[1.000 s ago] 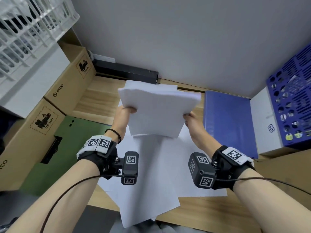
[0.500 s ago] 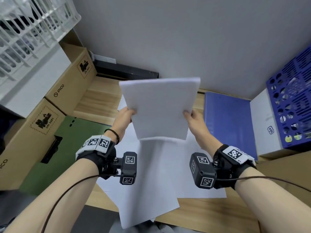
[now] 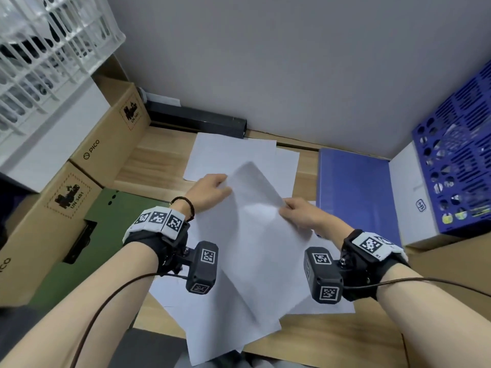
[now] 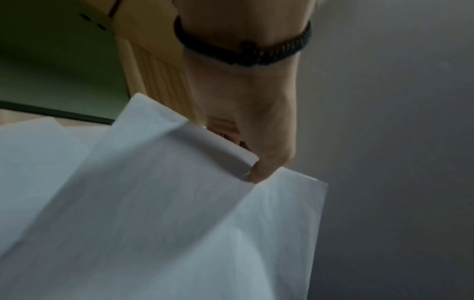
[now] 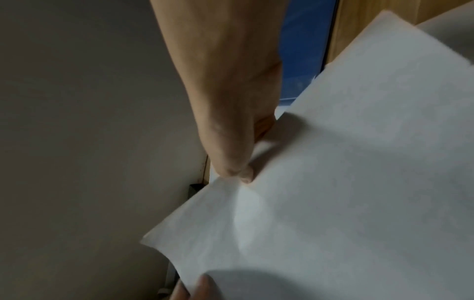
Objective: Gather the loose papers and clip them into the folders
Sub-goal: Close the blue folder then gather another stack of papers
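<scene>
My left hand (image 3: 212, 191) and right hand (image 3: 297, 212) both pinch the far end of a white paper sheet (image 3: 255, 235) that slopes down toward me over the desk. In the left wrist view the thumb (image 4: 259, 172) presses on the sheet (image 4: 179, 223) near its edge. In the right wrist view the thumb (image 5: 238, 170) pinches the sheet (image 5: 333, 182) near a corner. More loose white papers (image 3: 233, 152) lie flat at the back of the desk and under the held sheet. A blue folder (image 3: 353, 187) lies flat to the right, a green folder (image 3: 87, 248) to the left.
Cardboard boxes (image 3: 79, 176) line the left side under a white plastic basket (image 3: 45, 46). A black bar (image 3: 196, 120) lies along the grey wall. A white box (image 3: 414, 197) and a blue perforated crate (image 3: 457, 166) stand at right. The wooden desk (image 3: 159, 166) edge is near me.
The stack held upright before now lies flat at the back of the desk. Both hands have dropped lower and now hold a sheet tilted down toward me.
</scene>
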